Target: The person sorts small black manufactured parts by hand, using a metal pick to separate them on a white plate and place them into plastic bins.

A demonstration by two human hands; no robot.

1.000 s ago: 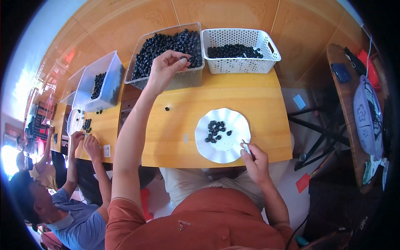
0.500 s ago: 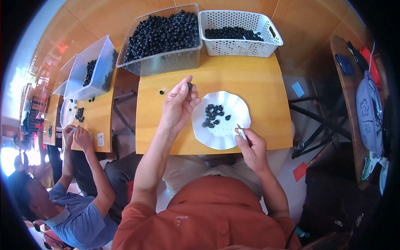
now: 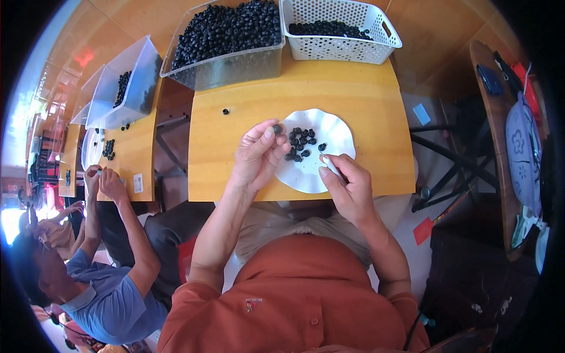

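Left hand (image 3: 254, 154) brought a piece (image 3: 276, 128) nearer the plate (image 3: 336, 130).

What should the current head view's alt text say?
Left hand holds a small dark round piece; right hand holds a slim white tool over a wavy-rimmed white plate of dark pieces. Beyond stand a clear bin and a white basket.

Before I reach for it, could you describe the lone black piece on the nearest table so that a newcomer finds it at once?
Start at the central wooden table. Toward its left edge, below the clear tub and up-left of the white plate, is a small black piece. It lies alone on bare wood, while similar pieces crowd the tub and cluster on the plate.
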